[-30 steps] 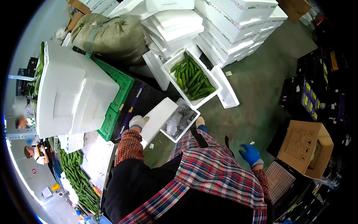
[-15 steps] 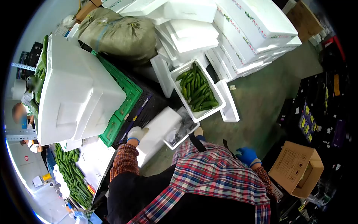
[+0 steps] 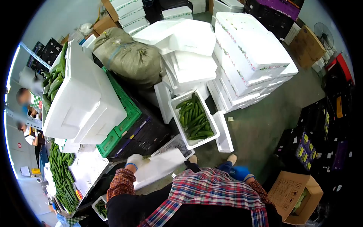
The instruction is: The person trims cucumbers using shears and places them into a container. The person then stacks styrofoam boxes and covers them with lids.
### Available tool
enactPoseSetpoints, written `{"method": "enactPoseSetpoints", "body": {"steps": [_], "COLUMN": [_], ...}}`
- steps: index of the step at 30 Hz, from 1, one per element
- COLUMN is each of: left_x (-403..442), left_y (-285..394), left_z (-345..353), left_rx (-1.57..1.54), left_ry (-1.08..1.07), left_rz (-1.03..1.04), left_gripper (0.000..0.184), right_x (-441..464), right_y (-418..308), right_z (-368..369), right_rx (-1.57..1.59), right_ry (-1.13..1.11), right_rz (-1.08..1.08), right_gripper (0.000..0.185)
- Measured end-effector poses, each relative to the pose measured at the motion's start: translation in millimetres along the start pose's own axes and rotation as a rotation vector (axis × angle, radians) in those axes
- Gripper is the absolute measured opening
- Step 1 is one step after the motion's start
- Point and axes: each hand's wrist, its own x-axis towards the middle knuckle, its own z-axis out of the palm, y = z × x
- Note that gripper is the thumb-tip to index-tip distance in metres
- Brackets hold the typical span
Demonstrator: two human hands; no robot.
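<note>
My left hand (image 3: 137, 161), in a white glove, is closed at the upper left end of a long white foam lid (image 3: 160, 166). A small greenish-brown patch shows by its fingertips; I cannot make out what it is. Beyond the lid, partly covered by it, lies a foam box (image 3: 181, 143) with clear plastic in it. Farther out stands an open foam box (image 3: 214, 126) of green cucumbers (image 3: 194, 117). My right hand (image 3: 239, 173), in a blue glove, hangs beside my leg, holding nothing, fingers loosely extended.
White foam boxes (image 3: 253, 56) are stacked ahead, near a tied sack (image 3: 128, 56). A large foam box (image 3: 83, 102) rests on a green crate (image 3: 124, 121) at left. Cucumbers (image 3: 62, 174) cover a table. Right are a cardboard box (image 3: 289, 191) and dark crates (image 3: 302, 147). People work far left.
The view has tilted up and shows more of the room. The foam lid has turned flatter across, with my left hand at its end. My right hand has come closer to my leg.
</note>
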Motion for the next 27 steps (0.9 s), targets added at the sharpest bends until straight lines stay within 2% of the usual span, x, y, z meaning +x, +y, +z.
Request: {"method": "enactPoseSetpoints", "body": {"steps": [2, 3, 6, 7, 8, 10, 12, 13, 14, 15, 16, 17, 18, 19, 20, 21, 22, 24, 25, 27], "left_x": [8.7, 2.8, -27.1, -42.0, -58.6, -80.7, -112.3, -128.0, -116.6, -153.2, -142.2, -190.1, -238.5, -272.0, -282.3, -303.8, -298.3, -292.6, -282.6, -244.6], "left_y": [-16.7, -23.5, 21.1, 41.9, 59.1, 76.2, 96.9, 101.4, 70.8, 86.4, 40.9, 80.3, 120.3, 148.1, 143.1, 168.1, 147.3, 163.4, 173.7, 178.0], "left_z": [2.4, 4.0, 1.2, -7.0, -20.9, -41.7, -70.8, -84.7, -74.0, -100.8, -92.3, -127.1, -162.5, -189.3, -205.8, -229.2, -246.5, -288.8, -309.5, -352.8], "left_rx": [-0.172, -0.168, -0.052, -0.026, -0.012, -0.043, -0.106, -0.07, 0.085, -0.172, 0.763, 0.011, -0.755, -0.729, -0.754, -0.71, -0.547, -0.41, -0.323, -0.156], "left_ry": [0.186, 0.349, 0.208, 0.16, 0.135, 0.155, 0.262, 0.375, 0.485, 0.574, 0.678, 0.623, 0.762, 0.858, 0.972, 1.088, 1.131, 1.302, 1.383, 1.417], "left_rz": [-0.226, -0.235, -0.25, -0.246, -0.226, -0.191, -0.217, -0.116, 0.006, 0.018, 0.195, 0.026, -0.105, -0.163, -0.068, -0.068, -0.126, -0.088, -0.062, -0.114], "left_gripper": [0.059, 0.059, 0.06, 0.061, 0.063, 0.064, 0.063, 0.054, 0.044, 0.024, 0.02, 0.029, 0.038, 0.045, 0.048, 0.061, 0.07, 0.056, 0.049, 0.044], "right_x": [1.9, 6.5, -18.7, -10.8, 0.3, 3.2, 12.3, 12.5, 5.4, -2.6, -9.0, -9.2, -9.9, -10.1, -9.0, -10.7, -4.0, 14.9, 20.9, 22.7], "right_y": [24.6, 38.5, 20.4, 42.9, 78.2, 124.3, 179.9, 202.6, 216.5, 230.1, 238.8, 245.8, 252.9, 258.3, 260.7, 257.3, 260.0, 261.2, 257.6, 228.7], "right_z": [4.0, 3.8, -59.5, -58.2, -47.5, -47.9, -40.6, -39.2, -44.9, -50.6, -57.1, -62.3, -65.9, -69.1, -70.9, -73.9, -68.4, -58.2, -57.1, -62.3], "right_rx": [0.012, 0.049, 0.03, -0.078, -0.028, -0.08, -0.102, -0.121, -0.124, -0.161, -0.198, -0.228, -0.231, -0.236, -0.24, -0.208, -0.206, -0.204, -0.199, -0.036], "right_ry": [0.033, 0.034, -0.054, -0.081, -0.025, 0.018, 0.021, 0.017, 0.014, 0.007, -0.001, -0.086, -0.09, -0.126, -0.16, -0.126, -0.127, -0.022, -0.013, 0.038], "right_rz": [-0.065, -0.082, -0.031, -0.05, -0.13, -0.13, -0.153, -0.167, -0.174, -0.147, -0.119, -0.036, -0.044, 0.0, 0.044, 0.095, 0.089, -0.067, -0.07, -0.147], "right_gripper": [0.035, 0.038, 0.04, 0.041, 0.039, 0.039, 0.04, 0.04, 0.04, 0.04, 0.041, 0.043, 0.043, 0.044, 0.045, 0.045, 0.045, 0.043, 0.043, 0.039]}}
